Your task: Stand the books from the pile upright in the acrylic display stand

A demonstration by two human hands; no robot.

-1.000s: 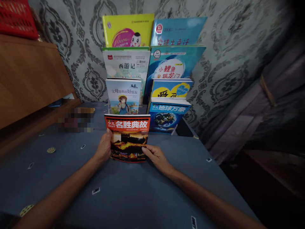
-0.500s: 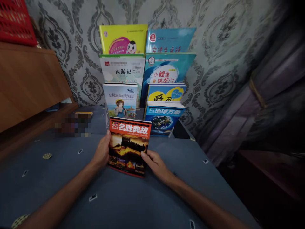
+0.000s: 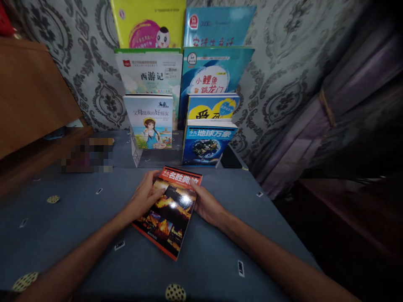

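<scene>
A book with a red title band and dark landmark photos (image 3: 171, 209) is tilted back low over the cloth, its top edge away from me. My left hand (image 3: 146, 195) grips its left edge, thumb across the cover. On the right edge my right hand (image 3: 204, 201) holds it near the top corner, thumb on the title; its other fingers are behind the book. Beyond it stands a clear tiered book stand (image 3: 136, 151). A book with a girl on its cover (image 3: 149, 121) sits front left in the stand, and a blue book with a globe (image 3: 206, 147) front right.
Taller books, among them a yellow one (image 3: 147, 25) and a teal one (image 3: 217, 63), rise in the back tiers. A dark flat object (image 3: 231, 158) lies right of the stand. Blurred items (image 3: 86, 155) lie left, near a wooden cabinet (image 3: 34, 96). A curtain (image 3: 292, 121) hangs right.
The red-banded book has come away from the stand toward me, leaning back and turning, with both hands on it. The stand's lower left tier now shows. The view has shifted downward.
</scene>
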